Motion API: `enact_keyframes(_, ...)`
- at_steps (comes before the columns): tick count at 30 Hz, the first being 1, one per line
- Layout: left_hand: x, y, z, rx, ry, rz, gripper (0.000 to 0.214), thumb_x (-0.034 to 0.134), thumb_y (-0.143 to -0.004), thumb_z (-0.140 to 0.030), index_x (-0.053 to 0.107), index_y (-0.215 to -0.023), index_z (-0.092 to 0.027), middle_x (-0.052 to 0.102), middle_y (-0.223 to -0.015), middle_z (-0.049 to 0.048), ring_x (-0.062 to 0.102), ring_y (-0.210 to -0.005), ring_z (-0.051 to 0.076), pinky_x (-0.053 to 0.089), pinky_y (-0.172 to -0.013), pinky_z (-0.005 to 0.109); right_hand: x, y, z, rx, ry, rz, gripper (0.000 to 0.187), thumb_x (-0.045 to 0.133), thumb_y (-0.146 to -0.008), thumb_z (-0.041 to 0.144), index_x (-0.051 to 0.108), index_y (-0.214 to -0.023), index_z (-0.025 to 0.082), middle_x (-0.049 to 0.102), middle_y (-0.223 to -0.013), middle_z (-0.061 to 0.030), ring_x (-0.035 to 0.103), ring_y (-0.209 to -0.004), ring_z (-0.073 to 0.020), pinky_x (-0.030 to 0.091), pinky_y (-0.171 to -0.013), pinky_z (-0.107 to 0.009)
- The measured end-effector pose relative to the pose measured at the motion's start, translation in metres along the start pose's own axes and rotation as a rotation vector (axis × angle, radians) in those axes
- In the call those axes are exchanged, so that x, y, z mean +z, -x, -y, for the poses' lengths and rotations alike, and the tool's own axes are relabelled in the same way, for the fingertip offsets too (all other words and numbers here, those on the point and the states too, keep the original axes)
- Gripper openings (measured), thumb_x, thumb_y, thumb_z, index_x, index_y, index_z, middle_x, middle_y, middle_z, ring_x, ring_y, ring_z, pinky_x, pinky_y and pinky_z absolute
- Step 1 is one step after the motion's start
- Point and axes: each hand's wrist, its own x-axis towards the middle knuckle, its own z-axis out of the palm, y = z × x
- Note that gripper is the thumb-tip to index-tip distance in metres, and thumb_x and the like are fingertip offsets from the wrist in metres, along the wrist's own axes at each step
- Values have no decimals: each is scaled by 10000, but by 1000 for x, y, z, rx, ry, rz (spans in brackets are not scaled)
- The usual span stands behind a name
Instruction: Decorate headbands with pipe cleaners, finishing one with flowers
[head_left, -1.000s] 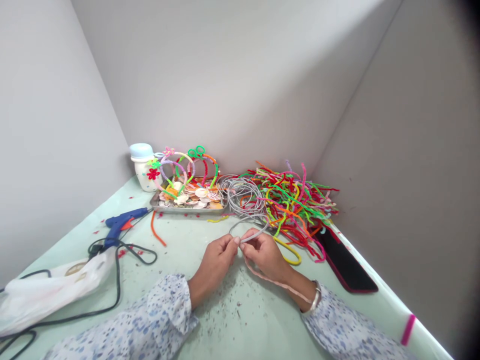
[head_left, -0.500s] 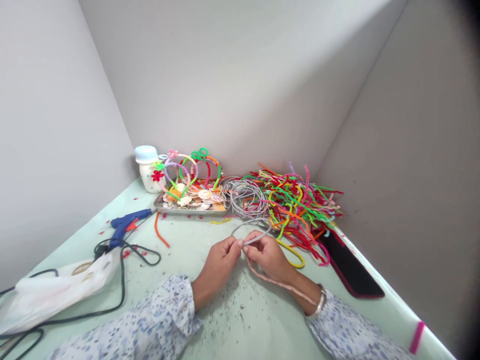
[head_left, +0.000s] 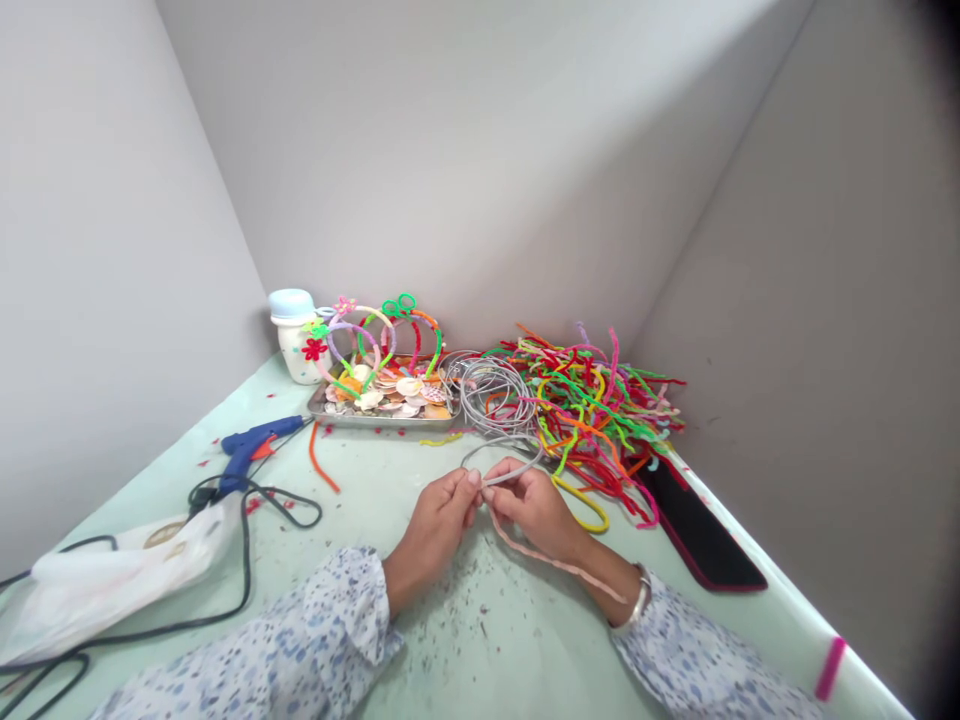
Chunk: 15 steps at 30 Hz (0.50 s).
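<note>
My left hand (head_left: 444, 508) and my right hand (head_left: 537, 508) meet over the middle of the table with their fingertips pinched together. Between them is a thin grey wire hoop (head_left: 527, 463), curving up and away from the fingers; my left thumb and fingers press on its end. From my right fingers trails a pale pink pipe cleaner (head_left: 538, 556), running back across my wrist. The exact spot where pipe cleaner and wire meet is hidden by the fingertips. A yellow bent pipe cleaner (head_left: 589, 508) lies just beyond my right hand.
Behind stand a shell tray (head_left: 390, 422) with flowered hoops, a coil of grey wire hoops (head_left: 496, 395) and a heap of pipe cleaners (head_left: 600, 410). Left are a jar (head_left: 296, 345), a blue glue gun (head_left: 255, 448) with its cord, and a plastic bag (head_left: 127, 590). A black slab (head_left: 705, 530) lies right.
Both hands remain pinched together in nearly the same place, with the left fingertips shifted slightly left and up. The pink pipe cleaner's tail has moved a little along my right wrist.
</note>
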Motion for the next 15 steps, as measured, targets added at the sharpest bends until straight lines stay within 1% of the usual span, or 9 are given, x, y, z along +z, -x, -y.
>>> enact_keyframes(7,-1,-2,1,-6,-5,-13,438,402,-875,-513,462,-620,-163,399,-501,-52,341,-442,73,265,-439,203,0,1,-1,7,11,-2,94,599,-806,251,540,-796,178,549,-578,46,482,-516,-100,362,-511,-220)
enact_keyframes(15,0,0,-1,-16,-27,-23,431,408,-876,-504,440,-606,-169,370,-483,-63,321,-441,74,251,-446,206,3,2,5,15,60,-24,111,596,-800,262,530,-770,177,538,-566,42,477,-516,-107,363,-510,-229)
